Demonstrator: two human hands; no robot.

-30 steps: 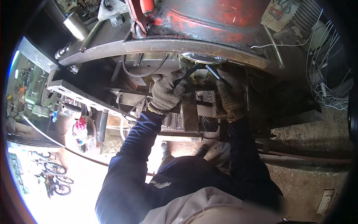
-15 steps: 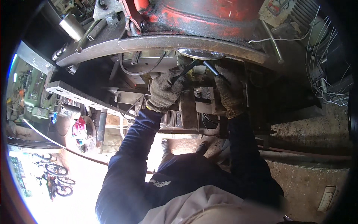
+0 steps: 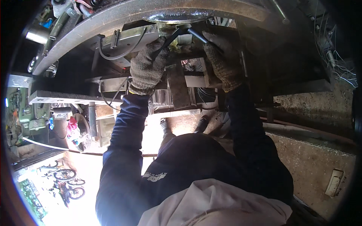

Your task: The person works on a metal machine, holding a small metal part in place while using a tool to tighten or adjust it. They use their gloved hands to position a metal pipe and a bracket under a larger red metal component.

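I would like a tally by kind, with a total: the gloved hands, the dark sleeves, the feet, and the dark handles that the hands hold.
Gloved hands, left hand and right hand: 2
Left sleeve and right sleeve: 2
Left foot and right foot: 2
Left handle and right handle: 2
Total: 8

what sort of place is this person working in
Likely a metalworking or repair workshop: there's a heavy curved metal beam, green machinery at left, and dark handles gripped in gloved hands.

Workshop: steel beam (image 3: 151, 8), metal rods (image 3: 279, 10)
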